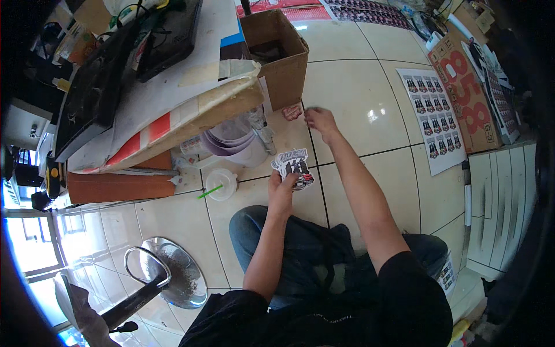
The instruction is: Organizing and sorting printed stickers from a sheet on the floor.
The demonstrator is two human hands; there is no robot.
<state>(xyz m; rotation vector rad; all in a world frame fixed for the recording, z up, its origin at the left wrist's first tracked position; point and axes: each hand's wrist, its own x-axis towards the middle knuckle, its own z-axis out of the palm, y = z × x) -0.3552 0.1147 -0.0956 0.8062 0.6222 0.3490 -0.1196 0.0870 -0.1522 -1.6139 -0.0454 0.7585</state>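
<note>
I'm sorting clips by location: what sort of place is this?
Probably a small print workshop: the left hand holds a cut-out print, and a sheet of repeated designs is beside a cardboard box.

Two hands (281, 195) (321, 123), one visible cutout (293, 159), one open box (289, 79), one cup (225, 178), one straw (210, 191), one round base (189, 279).

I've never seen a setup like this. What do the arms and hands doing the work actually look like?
They are a person's, with no machine parts or cables. The left hand and right hand are bare, without gloves; I can make out no watch or bracelet. Plain black short sleeves leave both forearms uncovered.
</note>
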